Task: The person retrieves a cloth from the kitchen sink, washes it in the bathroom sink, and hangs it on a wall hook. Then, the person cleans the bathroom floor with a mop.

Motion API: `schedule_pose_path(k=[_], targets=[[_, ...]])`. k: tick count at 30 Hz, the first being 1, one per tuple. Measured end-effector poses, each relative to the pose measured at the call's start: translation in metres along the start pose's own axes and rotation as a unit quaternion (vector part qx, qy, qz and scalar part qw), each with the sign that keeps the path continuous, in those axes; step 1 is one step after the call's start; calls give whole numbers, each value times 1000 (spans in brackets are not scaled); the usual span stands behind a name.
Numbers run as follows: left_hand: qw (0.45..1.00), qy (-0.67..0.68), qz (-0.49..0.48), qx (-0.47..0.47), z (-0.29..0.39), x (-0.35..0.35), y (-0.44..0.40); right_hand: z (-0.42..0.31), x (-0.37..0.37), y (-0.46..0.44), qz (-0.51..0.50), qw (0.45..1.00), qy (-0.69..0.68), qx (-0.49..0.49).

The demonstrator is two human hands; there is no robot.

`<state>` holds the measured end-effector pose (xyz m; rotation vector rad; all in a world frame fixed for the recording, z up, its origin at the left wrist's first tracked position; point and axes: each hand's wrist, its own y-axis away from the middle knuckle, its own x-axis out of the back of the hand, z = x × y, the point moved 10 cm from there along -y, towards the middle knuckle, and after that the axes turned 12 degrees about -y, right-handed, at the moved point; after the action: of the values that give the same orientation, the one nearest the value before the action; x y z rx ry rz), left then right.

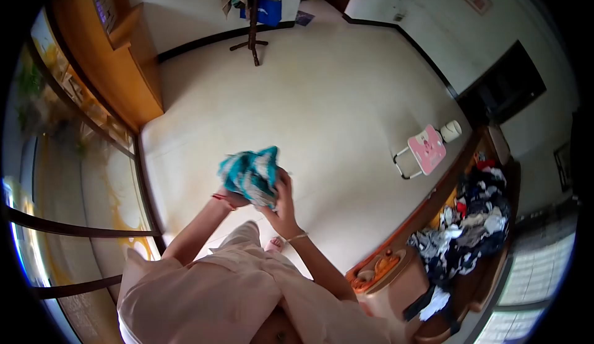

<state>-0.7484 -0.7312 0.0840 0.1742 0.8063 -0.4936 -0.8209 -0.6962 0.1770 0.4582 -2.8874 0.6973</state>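
A bunched teal and whitish patterned cloth (250, 174) is held up in front of my body, above the pale floor. My left hand (234, 199), with a red cord at the wrist, grips it from below, and the cloth covers most of its fingers. On the cloth's right side, my right hand (283, 206) is closed against it; a light bracelet circles that wrist. Whether the cloth is a garment or a towel cannot be made out.
On the right, a heap of clothes (476, 220) lies on a wooden bench (383, 245). A pink folding stool (427, 150) stands near a white bin (451, 131). A coat stand (252, 40) is at the back, a wooden cabinet (145, 78) at the left, beside glass doors (105, 177).
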Motion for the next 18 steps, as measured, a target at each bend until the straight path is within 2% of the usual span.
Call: schedule_pose_path(k=[3,4,6,7,8,9,11,12,13,14,15,16,17,18], targets=[[987,120,79,-65,34,48,-24,31,-8,-76,-121,992,-39,19],[989,37,114,-86,47,55,-40,50,-5,-98,-152,986,-69,16],[972,132,157,-115,55,85,-78,89,0,-140,-191,975,-117,-8],[970,-67,205,-116,66,93,-105,104,13,-164,-187,975,-116,-6],[926,-262,246,-113,81,89,-129,115,23,-180,-183,976,-114,0],[889,-361,257,-111,90,100,-166,135,40,-207,-174,978,-111,3],[917,-330,196,-103,82,120,-255,169,91,-257,-136,988,-75,2],[955,-242,153,-79,70,123,-303,181,124,-282,-100,993,-67,3],[992,-66,88,-64,59,114,-353,189,162,-306,-64,996,-57,2],[993,111,35,-29,50,102,-402,195,199,-325,-29,998,-47,-2],[991,135,4,-1,53,82,-449,200,236,-343,7,999,-38,-3],[956,-286,7,-67,79,65,-488,202,273,-362,43,999,-31,5],[745,-655,6,-126,101,30,-517,226,307,-366,81,996,-23,-39],[840,-534,-37,-89,73,41,-556,249,341,-371,133,987,-42,-84]])
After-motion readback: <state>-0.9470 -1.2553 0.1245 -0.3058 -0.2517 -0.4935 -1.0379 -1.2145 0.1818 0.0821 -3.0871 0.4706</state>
